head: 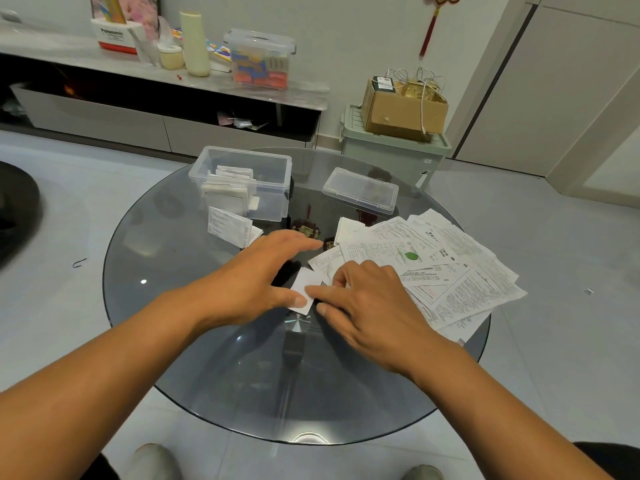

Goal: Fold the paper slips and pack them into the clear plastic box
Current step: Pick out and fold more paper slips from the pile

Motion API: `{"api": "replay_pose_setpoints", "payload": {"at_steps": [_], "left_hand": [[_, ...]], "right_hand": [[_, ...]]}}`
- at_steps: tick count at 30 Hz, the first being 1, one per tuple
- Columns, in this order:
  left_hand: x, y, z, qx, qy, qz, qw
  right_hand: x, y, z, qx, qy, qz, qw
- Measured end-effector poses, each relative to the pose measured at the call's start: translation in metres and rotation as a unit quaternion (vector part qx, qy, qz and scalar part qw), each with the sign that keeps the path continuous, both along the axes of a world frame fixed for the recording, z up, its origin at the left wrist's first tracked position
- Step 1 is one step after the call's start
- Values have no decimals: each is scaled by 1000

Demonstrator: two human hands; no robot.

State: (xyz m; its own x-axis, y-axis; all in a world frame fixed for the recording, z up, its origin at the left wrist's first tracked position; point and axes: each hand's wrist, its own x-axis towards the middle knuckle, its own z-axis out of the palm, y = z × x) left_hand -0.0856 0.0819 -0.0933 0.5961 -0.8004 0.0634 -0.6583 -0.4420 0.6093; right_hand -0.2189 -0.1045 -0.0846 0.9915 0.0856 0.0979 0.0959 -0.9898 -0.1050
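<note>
A small white paper slip (304, 285) lies folded on the round glass table (194, 341). My left hand (256, 275) rests over it with straight fingers, thumb pressing its near edge. My right hand (367, 303) presses the slip's right side with index finger and thumb, the other fingers curled. A loose pile of printed paper slips (446, 265) spreads to the right. The clear plastic box (242, 181) stands open at the table's far side with several folded slips inside. A folded slip (230, 226) lies just in front of the box.
The box's clear lid (360, 190) lies at the far right of the table. Behind are a low cabinet (104, 116) with another lidded plastic box (260, 58), and a green bin (394, 150) bearing a cardboard carton. The floor is grey tile.
</note>
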Motion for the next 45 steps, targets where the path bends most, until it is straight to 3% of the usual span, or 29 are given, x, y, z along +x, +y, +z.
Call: {"api": "replay_pose_setpoints", "payload": {"at_steps": [5, 10, 13, 20, 28, 32, 36, 39, 45], "left_hand": [[-6, -4, 1, 40, -79, -31, 996], [-21, -7, 5, 88, -152, -12, 984], [-19, -5, 11, 96, -166, 13, 981], [14, 16, 15, 221, -289, 104, 926], [-5, -1, -3, 62, -266, 22, 962], [3, 3, -2, 89, -265, 45, 959], [11, 4, 4, 125, -293, 100, 943], [13, 4, -1, 114, -292, 120, 942], [-5, -10, -4, -39, -247, 49, 967]], "right_hand": [[5, -2, -3, -31, -27, -48, 998], [10, -11, -4, 127, -128, -191, 965], [9, -22, -1, 172, -78, -264, 946], [15, -26, 4, 90, -3, -313, 945], [21, -25, 9, -3, -2, -277, 961], [20, -32, 5, 11, 4, -277, 961], [12, -40, 18, 108, 39, -272, 955], [12, -41, 21, 118, 28, -275, 954], [13, -31, 18, 34, 55, -263, 963]]}}
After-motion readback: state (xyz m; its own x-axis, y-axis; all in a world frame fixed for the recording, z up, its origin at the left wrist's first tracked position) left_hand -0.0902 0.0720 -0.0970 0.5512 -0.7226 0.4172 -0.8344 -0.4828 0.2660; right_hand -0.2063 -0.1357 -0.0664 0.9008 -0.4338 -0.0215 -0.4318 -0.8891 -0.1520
